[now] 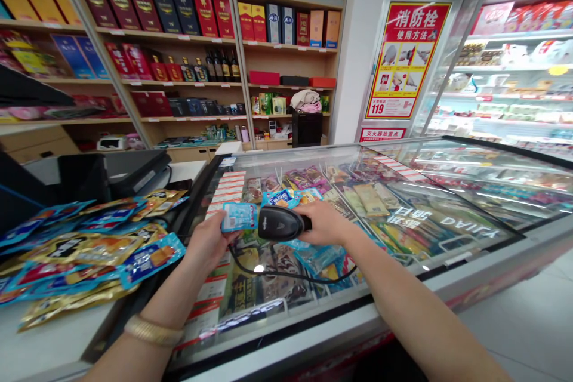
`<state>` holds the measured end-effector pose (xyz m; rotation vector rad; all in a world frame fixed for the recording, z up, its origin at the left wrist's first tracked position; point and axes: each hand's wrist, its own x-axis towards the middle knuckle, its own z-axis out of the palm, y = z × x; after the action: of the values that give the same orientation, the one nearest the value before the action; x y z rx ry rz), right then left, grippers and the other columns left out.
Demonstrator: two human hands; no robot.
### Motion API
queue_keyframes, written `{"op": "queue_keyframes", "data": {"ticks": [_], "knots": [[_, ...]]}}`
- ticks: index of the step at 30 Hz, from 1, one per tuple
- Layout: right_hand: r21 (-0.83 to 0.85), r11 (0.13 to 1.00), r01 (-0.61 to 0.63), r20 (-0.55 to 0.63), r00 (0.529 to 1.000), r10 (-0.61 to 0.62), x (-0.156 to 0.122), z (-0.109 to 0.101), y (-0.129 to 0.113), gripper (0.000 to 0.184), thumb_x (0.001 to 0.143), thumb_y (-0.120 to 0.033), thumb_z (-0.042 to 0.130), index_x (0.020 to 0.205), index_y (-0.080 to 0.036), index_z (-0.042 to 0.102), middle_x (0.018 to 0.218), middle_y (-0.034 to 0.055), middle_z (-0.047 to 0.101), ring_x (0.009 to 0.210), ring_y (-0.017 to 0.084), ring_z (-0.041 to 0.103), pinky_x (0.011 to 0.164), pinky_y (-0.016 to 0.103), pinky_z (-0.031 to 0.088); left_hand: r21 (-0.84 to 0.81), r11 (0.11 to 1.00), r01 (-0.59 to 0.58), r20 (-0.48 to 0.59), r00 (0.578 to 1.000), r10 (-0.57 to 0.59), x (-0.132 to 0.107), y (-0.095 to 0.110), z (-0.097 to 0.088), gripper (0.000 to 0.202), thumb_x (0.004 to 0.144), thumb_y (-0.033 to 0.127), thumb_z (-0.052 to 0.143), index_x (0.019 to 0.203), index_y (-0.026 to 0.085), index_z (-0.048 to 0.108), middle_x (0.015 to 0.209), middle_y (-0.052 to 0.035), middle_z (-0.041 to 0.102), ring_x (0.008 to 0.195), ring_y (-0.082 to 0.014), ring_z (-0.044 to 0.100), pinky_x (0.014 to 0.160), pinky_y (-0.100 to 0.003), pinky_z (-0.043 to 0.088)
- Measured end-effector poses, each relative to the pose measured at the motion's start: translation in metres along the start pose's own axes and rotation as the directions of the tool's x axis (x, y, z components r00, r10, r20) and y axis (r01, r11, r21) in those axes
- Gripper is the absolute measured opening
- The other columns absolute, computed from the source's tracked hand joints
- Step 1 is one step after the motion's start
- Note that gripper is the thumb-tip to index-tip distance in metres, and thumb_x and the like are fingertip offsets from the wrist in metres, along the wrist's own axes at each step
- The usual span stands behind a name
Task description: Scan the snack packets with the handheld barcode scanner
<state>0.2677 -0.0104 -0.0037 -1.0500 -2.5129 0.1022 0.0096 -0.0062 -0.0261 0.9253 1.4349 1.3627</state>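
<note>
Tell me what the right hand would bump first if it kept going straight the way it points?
The right hand holds a black barcode scanner, which would probably bump the small blue packet in the left hand first, though depth is hard to judge.

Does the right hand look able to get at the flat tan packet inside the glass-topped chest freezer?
Probably not: the right hand grips a black barcode scanner, and the closed glass lid lies over the tan packet.

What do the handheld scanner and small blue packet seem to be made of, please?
The handheld scanner looks like moulded plastic, from its satin black sheen. The blue packet looks like glossy plastic film, from its crinkled edges; a foil lining is possible.
</note>
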Motion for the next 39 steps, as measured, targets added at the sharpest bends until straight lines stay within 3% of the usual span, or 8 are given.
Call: {"op": "queue_keyframes", "data": {"ticks": [14, 18, 21, 23, 26, 31, 35, 39], "knots": [[0.019, 1.0, -0.013, 0.012, 1.0, 0.013, 0.0, 0.0, -0.005, 0.019, 0.072, -0.028, 0.064, 0.089, -0.023, 0.069, 0.084, 0.0012, 0.073, 0.082, 0.019, 0.067, 0.067, 0.023, 0.04, 0.001, 1.0, 0.011, -0.007, 1.0, -0.011, -0.001, 0.001, 0.002, 0.019, 0.085, 0.031, 0.044, 0.097, 0.022, 0.056, 0.11, -0.0123, 0.07, 0.102, -0.0237, 0.067, 0.075, -0.036, 0.057], [0.046, 0.999, -0.01, -0.027, 1.0, 0.011, 0.0, -0.001, -0.001, 0.019, 0.071, -0.027, 0.065, 0.09, -0.023, 0.069, 0.084, 0.0015, 0.072, 0.081, 0.018, 0.066, 0.069, 0.023, 0.041, -0.025, 0.999, 0.046, 0.011, 0.999, -0.046, -0.001, 0.0, 0.001, 0.019, 0.085, 0.032, 0.044, 0.098, 0.022, 0.054, 0.119, -0.0132, 0.066, 0.108, -0.0236, 0.065, 0.078, -0.035, 0.056], [0.046, 0.994, -0.095, -0.102, 0.99, 0.099, -0.002, -0.006, 0.011, 0.02, 0.072, -0.028, 0.066, 0.091, -0.021, 0.069, 0.085, 0.0029, 0.072, 0.08, 0.018, 0.065, 0.07, 0.023, 0.042, -0.088, 0.993, 0.075, 0.004, 0.997, -0.075, -0.002, 0.002, 0.0, 0.018, 0.085, 0.033, 0.045, 0.097, 0.023, 0.054, 0.12, -0.0115, 0.066, 0.107, -0.0227, 0.065, 0.078, -0.034, 0.056], [0.05, 0.982, -0.183, -0.165, 0.968, 0.189, -0.006, -0.012, 0.025, 0.025, 0.073, -0.026, 0.064, 0.098, -0.021, 0.068, 0.089, 0.0029, 0.072, 0.081, 0.018, 0.066, 0.071, 0.023, 0.043, -0.143, 0.985, 0.092, -0.001, 0.996, -0.093, -0.001, 0.006, 0.001, 0.016, 0.084, 0.031, 0.047, 0.097, 0.023, 0.054, 0.116, -0.0102, 0.068, 0.104, -0.0224, 0.066, 0.077, -0.034, 0.057], [0.006, 0.921, -0.39, -0.276, 0.884, 0.377, -0.012, -0.021, 0.048, 0.028, 0.075, -0.029, 0.063, 0.101, -0.022, 0.068, 0.095, 0.0049, 0.072, 0.087, 0.021, 0.066, 0.075, 0.026, 0.045, -0.165, 0.983, 0.083, 0.037, 0.996, -0.078, 0.001, 0.015, 0.011, 0.011, 0.082, 0.027, 0.05, 0.092, 0.023, 0.055, 0.104, -0.0087, 0.071, 0.1, -0.0223, 0.067, 0.077, -0.034, 0.057], [-0.024, 0.799, -0.601, -0.334, 0.758, 0.56, -0.021, -0.025, 0.072, 0.033, 0.078, -0.036, 0.061, 0.107, -0.022, 0.067, 0.095, 0.007, 0.072, 0.093, 0.026, 0.067, 0.077, 0.029, 0.047, -0.214, 0.973, 0.089, 0.126, 0.99, -0.063, 0.009, 0.026, 0.052, 0.006, 0.078, 0.016, 0.051, 0.08, 0.021, 0.053, 0.088, -0.0057, 0.07, 0.088, -0.0208, 0.068, 0.079, -0.038, 0.057], [-0.009, 0.775, -0.632, -0.336, 0.731, 0.593, -0.022, -0.023, 0.078, 0.038, 0.08, -0.038, 0.06, 0.115, -0.024, 0.064, 0.101, 0.007, 0.072, 0.097, 0.026, 0.066, 0.08, 0.03, 0.047, -0.162, 0.984, 0.077, 0.166, 0.985, -0.049, 0.017, 0.025, 0.085, 0.008, 0.072, 0.012, 0.056, 0.072, 0.02, 0.053, 0.08, -0.0077, 0.07, 0.084, -0.0226, 0.069, 0.081, -0.04, 0.056], [0.011, 0.766, -0.643, -0.334, 0.719, 0.609, -0.022, -0.021, 0.081, 0.039, 0.08, -0.04, 0.061, 0.115, -0.025, 0.064, 0.103, 0.0065, 0.072, 0.099, 0.025, 0.066, 0.083, 0.03, 0.047, -0.077, 0.997, -0.028, 0.2, 0.979, 0.043, 0.015, 0.02, 0.094, 0.003, 0.068, 0.016, 0.061, 0.067, 0.018, 0.06, 0.08, -0.0083, 0.071, 0.088, -0.0229, 0.068, 0.086, -0.036, 0.054]]}}
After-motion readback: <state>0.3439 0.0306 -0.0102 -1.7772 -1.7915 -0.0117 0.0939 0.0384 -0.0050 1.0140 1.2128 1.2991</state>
